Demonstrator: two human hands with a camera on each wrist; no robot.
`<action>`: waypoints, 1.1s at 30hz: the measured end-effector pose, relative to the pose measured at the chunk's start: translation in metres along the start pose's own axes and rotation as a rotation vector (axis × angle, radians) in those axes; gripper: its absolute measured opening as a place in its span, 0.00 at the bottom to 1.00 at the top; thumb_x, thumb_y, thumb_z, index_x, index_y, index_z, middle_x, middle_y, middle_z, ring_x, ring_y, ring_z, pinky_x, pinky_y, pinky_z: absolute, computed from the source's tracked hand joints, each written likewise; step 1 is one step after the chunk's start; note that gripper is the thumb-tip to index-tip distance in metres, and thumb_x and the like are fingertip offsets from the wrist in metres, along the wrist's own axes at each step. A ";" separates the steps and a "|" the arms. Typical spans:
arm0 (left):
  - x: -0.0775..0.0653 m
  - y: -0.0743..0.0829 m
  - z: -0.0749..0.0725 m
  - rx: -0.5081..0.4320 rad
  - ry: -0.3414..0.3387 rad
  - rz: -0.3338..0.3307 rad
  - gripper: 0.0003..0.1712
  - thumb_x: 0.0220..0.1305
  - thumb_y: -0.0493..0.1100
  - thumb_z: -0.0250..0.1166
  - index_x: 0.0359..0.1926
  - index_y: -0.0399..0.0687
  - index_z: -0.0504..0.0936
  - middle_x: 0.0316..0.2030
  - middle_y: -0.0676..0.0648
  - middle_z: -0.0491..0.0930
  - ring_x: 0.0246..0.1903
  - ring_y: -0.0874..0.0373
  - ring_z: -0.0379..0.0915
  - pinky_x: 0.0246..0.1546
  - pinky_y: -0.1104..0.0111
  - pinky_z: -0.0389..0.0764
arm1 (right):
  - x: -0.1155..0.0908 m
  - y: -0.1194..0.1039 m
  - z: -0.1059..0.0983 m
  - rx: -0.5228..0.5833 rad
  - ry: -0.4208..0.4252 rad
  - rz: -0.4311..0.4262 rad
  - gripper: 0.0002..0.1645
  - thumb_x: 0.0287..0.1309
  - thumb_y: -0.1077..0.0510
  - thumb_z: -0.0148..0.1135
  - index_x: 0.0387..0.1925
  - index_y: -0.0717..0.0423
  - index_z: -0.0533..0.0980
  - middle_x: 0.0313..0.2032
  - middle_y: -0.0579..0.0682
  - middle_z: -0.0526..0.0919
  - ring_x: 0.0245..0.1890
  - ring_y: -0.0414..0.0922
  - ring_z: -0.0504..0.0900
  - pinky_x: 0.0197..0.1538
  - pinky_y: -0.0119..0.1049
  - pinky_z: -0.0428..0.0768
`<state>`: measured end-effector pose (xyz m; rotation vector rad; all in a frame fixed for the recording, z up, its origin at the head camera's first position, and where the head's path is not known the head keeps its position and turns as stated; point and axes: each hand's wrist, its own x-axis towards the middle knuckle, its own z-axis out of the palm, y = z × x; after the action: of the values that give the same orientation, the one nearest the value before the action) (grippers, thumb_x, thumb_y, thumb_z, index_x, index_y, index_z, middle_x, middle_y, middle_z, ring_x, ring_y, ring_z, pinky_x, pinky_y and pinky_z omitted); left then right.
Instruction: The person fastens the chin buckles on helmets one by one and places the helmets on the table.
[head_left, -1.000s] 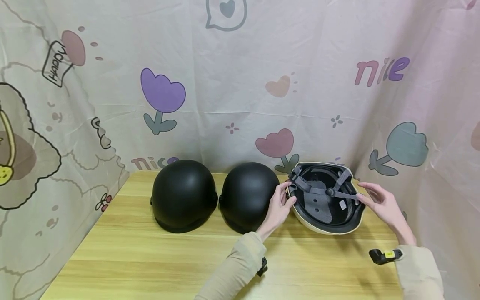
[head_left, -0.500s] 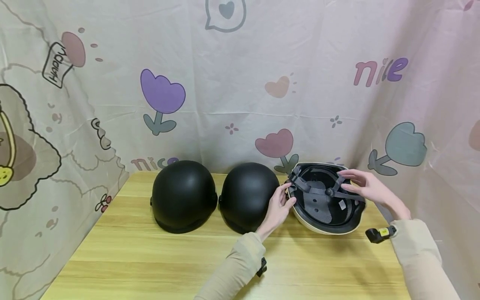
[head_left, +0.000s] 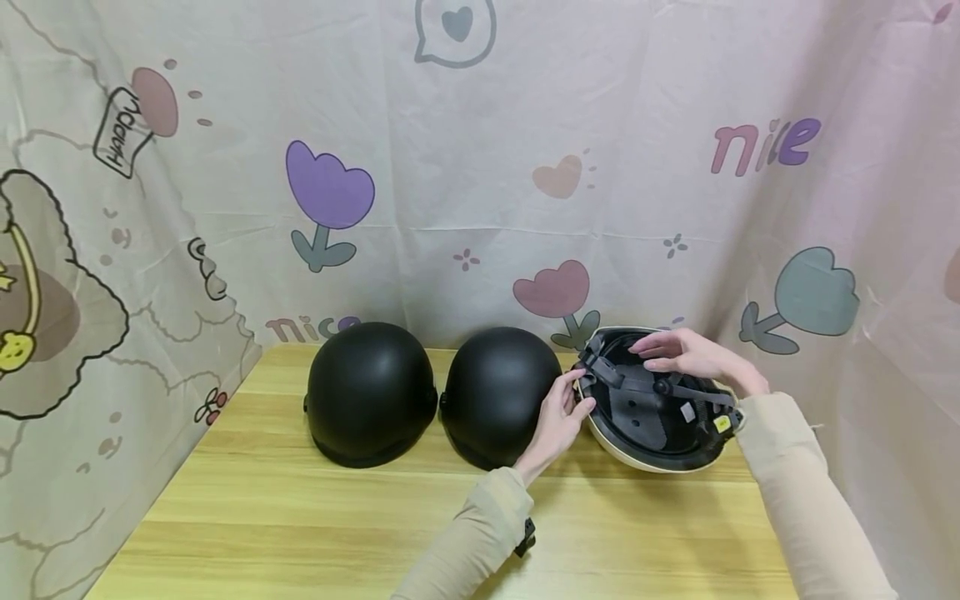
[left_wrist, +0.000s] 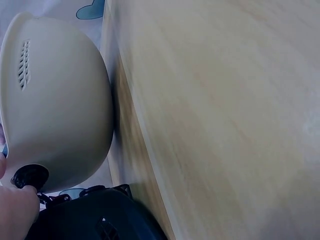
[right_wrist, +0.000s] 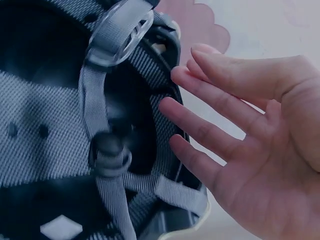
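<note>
A beige helmet (head_left: 637, 450) lies upside down at the right of the table, its black padded inside facing up. My left hand (head_left: 557, 417) pinches its left rim; in the left wrist view the thumb is by a black round fitting (left_wrist: 31, 176) on the shell. Grey chin straps (right_wrist: 92, 105) with a buckle (right_wrist: 122, 32) cross the helmet's opening. Over the far part of that opening hovers my right hand (head_left: 686, 354), fingers extended and slightly bent, holding nothing. Whether its fingertips touch the inside, I cannot tell.
Two black helmets stand dome-up to the left, one at the far left (head_left: 371, 396) and one in the middle (head_left: 495, 396), close beside my left hand. They rest on a wooden table (head_left: 300, 533). A patterned curtain (head_left: 465, 167) hangs behind the table.
My right hand has left the beige helmet's right rim and moved leftward over its opening. The left hand and all the helmets have stayed in place.
</note>
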<state>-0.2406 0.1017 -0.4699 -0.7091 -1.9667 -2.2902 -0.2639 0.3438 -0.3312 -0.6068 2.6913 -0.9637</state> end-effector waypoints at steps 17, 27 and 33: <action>0.000 -0.001 0.000 -0.014 -0.008 0.000 0.27 0.69 0.28 0.59 0.67 0.32 0.67 0.73 0.31 0.63 0.74 0.41 0.58 0.73 0.53 0.61 | 0.033 0.005 0.023 0.057 -0.096 0.038 0.18 0.67 0.61 0.63 0.54 0.68 0.76 0.56 0.67 0.81 0.61 0.64 0.79 0.63 0.54 0.78; 0.000 0.000 0.001 0.015 -0.002 -0.002 0.26 0.70 0.28 0.59 0.67 0.33 0.68 0.72 0.31 0.63 0.74 0.40 0.57 0.73 0.52 0.60 | 0.039 0.010 0.032 0.092 -0.086 0.096 0.22 0.67 0.60 0.64 0.54 0.71 0.71 0.51 0.65 0.83 0.51 0.50 0.83 0.53 0.35 0.81; 0.000 0.001 0.001 0.011 -0.001 -0.004 0.26 0.69 0.28 0.59 0.67 0.33 0.68 0.72 0.31 0.64 0.74 0.41 0.58 0.73 0.53 0.60 | 0.039 0.007 0.033 0.061 -0.079 0.031 0.17 0.66 0.63 0.63 0.51 0.72 0.75 0.42 0.62 0.86 0.40 0.38 0.82 0.45 0.25 0.78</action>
<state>-0.2405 0.1028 -0.4691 -0.7060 -1.9815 -2.2794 -0.2894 0.3132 -0.3631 -0.5766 2.5841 -0.9889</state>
